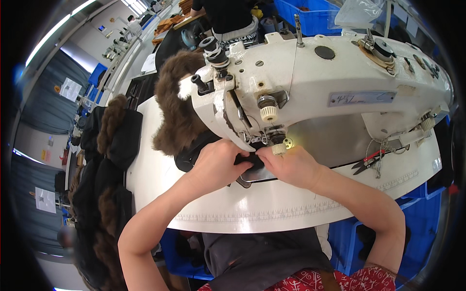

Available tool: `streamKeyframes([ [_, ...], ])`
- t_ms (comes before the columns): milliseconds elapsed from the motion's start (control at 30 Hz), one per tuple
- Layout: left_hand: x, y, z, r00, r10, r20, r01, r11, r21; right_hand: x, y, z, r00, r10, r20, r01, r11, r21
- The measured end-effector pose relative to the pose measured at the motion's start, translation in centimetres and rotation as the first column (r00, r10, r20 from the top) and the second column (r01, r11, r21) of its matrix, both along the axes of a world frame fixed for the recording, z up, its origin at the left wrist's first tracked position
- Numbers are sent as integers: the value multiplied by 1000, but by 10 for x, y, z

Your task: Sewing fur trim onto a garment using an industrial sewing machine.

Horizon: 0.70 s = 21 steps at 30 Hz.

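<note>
Left hand [217,162] and right hand [292,167] pinch black cloth [254,162] under white metal sewing machine [310,72], centre frame — likely mid-seam, remainder hidden.

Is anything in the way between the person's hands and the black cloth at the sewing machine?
Nothing visible is. The left hand and right hand are right at the black cloth. The white sewing machine overhangs from above, hiding some of the cloth.
</note>
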State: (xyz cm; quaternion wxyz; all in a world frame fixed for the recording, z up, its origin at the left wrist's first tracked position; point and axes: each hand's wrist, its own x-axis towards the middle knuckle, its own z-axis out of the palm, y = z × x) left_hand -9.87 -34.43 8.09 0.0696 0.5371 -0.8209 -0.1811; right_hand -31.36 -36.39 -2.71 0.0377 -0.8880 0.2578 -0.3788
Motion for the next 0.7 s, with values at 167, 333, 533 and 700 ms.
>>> streamKeyframes([
  [167, 3, 7, 2, 998, 7, -61, -6, 1000, 9, -14, 18, 8, 1000, -22, -18, 23, 998, 53],
  [333, 2, 7, -3, 990, 34, -136, -39, 999, -35, -15, 24, 12, 997, 73, -21, -75, 994, -74],
  [533, 0, 9, -3, 999, 21, -48, -27, 990, -136, -9, 28, 11, 995, 34, -89, -39, 997, -61],
  [700, -10, 10, -1, 990, -49, 132, 83, 959, -271, -7, 30, 11, 998, 63, -14, -63, 998, 9],
])
